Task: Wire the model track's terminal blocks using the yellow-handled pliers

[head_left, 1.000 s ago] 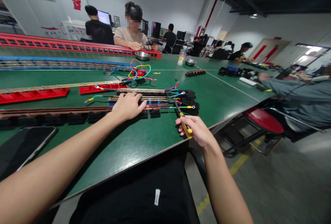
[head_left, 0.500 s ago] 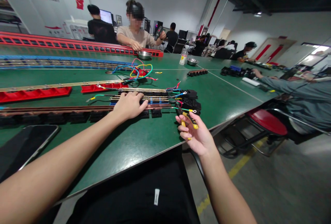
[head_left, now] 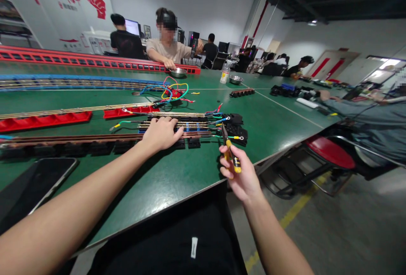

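Note:
My left hand (head_left: 161, 133) lies over a bundle of long metal conductor strips (head_left: 196, 126) in black and blue holders, its fingers stretched out and pressing down on top. At the right end of the bundle, my right hand (head_left: 241, 175) grips pliers (head_left: 230, 150) with yellow-and-black handles. Their dark jaws point away from me, close to the wire ends; whether they touch a wire I cannot tell. A green wire with a yellow sleeve and ring terminal (head_left: 237, 138) sticks out beside the jaws. Black end pieces (head_left: 233, 118) sit just behind.
A phone (head_left: 39, 182) lies at the near left. Red trays (head_left: 44, 120), a blue rail (head_left: 63, 82) and a long red rail (head_left: 104, 60) stretch across the green table (head_left: 177, 177). Opposite, a person (head_left: 168, 46) holds a power drill near a metal bowl (head_left: 178, 72). A red stool (head_left: 330, 152) stands right.
My right hand has drawn slightly back and right, and the pliers have turned so their jaws show more fully. My left hand stays on the strips; the view has tilted a little.

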Available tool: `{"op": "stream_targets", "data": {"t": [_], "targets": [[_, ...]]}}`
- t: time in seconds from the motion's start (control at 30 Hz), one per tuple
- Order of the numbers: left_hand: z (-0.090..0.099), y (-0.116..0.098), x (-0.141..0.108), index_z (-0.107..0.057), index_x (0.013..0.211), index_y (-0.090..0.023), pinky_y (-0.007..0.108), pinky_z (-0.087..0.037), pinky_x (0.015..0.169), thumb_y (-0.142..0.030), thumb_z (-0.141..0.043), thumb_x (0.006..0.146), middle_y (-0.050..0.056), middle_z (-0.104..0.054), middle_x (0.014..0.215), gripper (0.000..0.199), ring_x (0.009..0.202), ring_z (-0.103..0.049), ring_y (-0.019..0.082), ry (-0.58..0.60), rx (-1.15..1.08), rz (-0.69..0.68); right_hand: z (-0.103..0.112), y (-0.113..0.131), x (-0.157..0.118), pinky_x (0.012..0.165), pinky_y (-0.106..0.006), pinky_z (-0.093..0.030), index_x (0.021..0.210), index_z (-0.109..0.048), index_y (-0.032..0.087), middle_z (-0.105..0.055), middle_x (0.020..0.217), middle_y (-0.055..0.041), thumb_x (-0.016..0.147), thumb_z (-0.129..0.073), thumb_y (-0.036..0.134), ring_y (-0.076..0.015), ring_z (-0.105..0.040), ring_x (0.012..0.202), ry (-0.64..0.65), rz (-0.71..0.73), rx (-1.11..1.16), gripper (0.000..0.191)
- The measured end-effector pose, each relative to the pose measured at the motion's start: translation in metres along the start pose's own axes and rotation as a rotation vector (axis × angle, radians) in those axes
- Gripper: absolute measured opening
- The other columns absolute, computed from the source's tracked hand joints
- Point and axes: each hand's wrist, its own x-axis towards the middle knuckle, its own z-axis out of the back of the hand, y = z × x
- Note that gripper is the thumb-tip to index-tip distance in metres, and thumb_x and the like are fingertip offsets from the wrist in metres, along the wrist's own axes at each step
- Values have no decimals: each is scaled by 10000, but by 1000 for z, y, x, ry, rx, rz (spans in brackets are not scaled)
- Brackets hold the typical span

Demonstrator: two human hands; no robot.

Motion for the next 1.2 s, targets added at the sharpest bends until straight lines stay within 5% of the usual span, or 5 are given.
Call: {"op": "stream_targets", "data": {"t": [0.17,0.57,0.77,1.2], "targets": [[0,0,0,-618,1188,-123,462,-425,897,-478,-295,958,161,-647,1195,532,1092,-589,334,2,2,2,18,13,36,323,-116,-148,731,-640,154,-593,720,16,655,-779,419,-25,-321,461,78,-80,-86,309],[0,0,-1,-620,1178,-123,455,-430,891,-479,-304,964,156,-653,1181,522,1087,-591,330,-9,14,-8,15,22,22,316,-92,-244,831,-676,134,-611,765,-22,814,-678,440,-45,-373,495,137,-272,51,306],[1,0,-2,-621,1183,-125,451,-430,887,-479,-306,964,156,-653,1180,521,1077,-596,329,-13,18,-8,20,37,20,299,-87,-310,949,-652,100,-600,799,-84,948,-438,568,-64,-405,517,152,-364,228,515],[1,0,-1,-617,1194,-117,444,-417,897,-473,-288,960,172,-645,1196,538,1095,-586,331,13,-9,-3,19,21,26,306,-81,-276,831,-658,152,-586,765,-15,876,-553,612,-45,-402,501,101,-191,54,474]]}}
